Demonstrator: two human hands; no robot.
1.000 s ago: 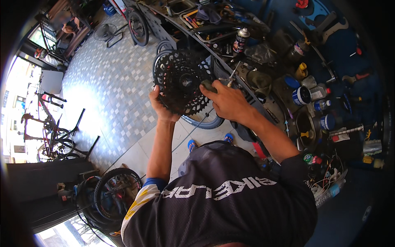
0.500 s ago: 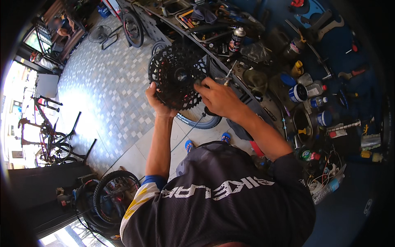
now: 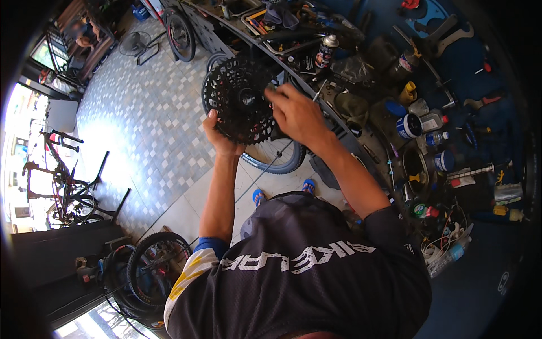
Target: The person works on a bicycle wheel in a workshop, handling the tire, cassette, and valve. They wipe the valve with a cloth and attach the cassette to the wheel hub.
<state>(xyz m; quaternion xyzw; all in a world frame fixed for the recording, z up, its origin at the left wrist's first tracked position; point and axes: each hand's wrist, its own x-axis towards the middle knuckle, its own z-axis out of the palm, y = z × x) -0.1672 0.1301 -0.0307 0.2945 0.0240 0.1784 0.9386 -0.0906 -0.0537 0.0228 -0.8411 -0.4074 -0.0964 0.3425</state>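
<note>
A large black bicycle cassette with toothed, cut-out sprockets is raised in front of me. My left hand is closed on its lower left rim, with the thumb on the near side and the other fingers hidden beneath. At the cassette's right edge is my right hand, its fingers curled together. Something small and dark may be at those fingertips, but blur hides what it is. A bicycle wheel stands below and behind the cassette, partly covered by it and by my hands.
Along the right runs a crowded workbench with a spray can, a tool tray, an open tub and bottles. A bicycle stands beyond. Tyres lie at lower left, and a bike frame is at far left.
My right hand has moved slightly up along the cassette's right side. The cassette has tilted a little and shifted slightly left in my left hand.
</note>
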